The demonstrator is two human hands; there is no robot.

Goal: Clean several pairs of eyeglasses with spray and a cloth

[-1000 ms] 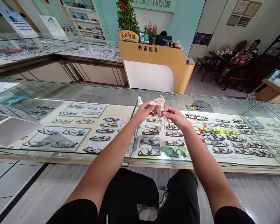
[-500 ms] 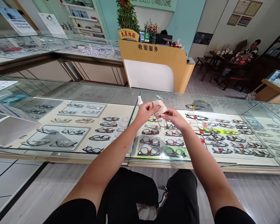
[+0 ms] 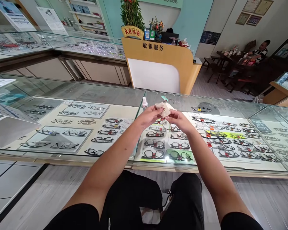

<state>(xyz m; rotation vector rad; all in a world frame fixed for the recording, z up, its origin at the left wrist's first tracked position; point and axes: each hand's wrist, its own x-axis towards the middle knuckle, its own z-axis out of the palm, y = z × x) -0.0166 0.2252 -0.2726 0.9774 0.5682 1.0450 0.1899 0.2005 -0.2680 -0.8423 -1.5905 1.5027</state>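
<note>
Above the glass counter, my left hand point(image 3: 147, 117) pinches a cream cleaning cloth point(image 3: 165, 110), folded over between the two hands. My right hand point(image 3: 180, 120) is closed at the cloth's right side, gripping a pair of glasses point(image 3: 166, 126). One thin round rim of the glasses hangs below my fingers, while a temple arm shows behind the cloth near a small green tag point(image 3: 164, 98). Cloth and fingers hide the rest of the glasses. A white spray bottle point(image 3: 144, 103) stands upright just beyond my left hand.
Rows of spectacles point(image 3: 154, 154) lie inside the glass display counter point(image 3: 139, 164) under my arms. A white folded card point(image 3: 7, 127) stands at the left. Across the aisle is a wooden cashier desk point(image 3: 187, 70). A person point(image 3: 262, 51) sits at a dark table at the far right.
The cloth has been bunched and folded differently between my fingers, now wrapping further toward my right hand. Both hands stay in nearly the same place. The view has shifted slightly.
</note>
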